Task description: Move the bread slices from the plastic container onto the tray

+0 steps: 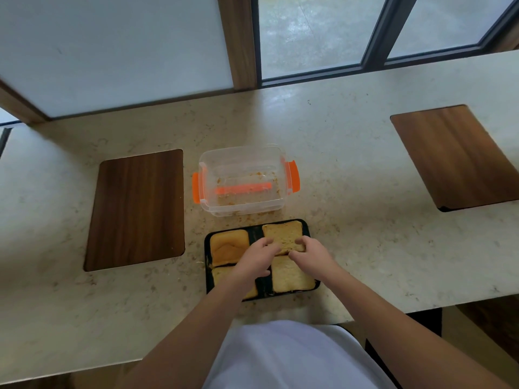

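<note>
A black tray [258, 230] lies on the counter in front of me with several bread slices on it. Both hands grip the far right slice [283, 234] at its near edge: my left hand [257, 258] at its left, my right hand [309, 252] at its right. A browner crusty slice [229, 247] lies at the far left. A pale slice [290, 276] lies at the near right, and a near left slice [220, 273] is mostly hidden by my left arm. Behind the tray stands the clear plastic container [244, 181] with orange clips, holding only crumbs.
Dark wooden inlays are set into the pale stone counter [351, 220], one [137, 209] left of the container and one [457, 155] far right. Crumbs lie around the container and tray. A window and wall run along the counter's far side.
</note>
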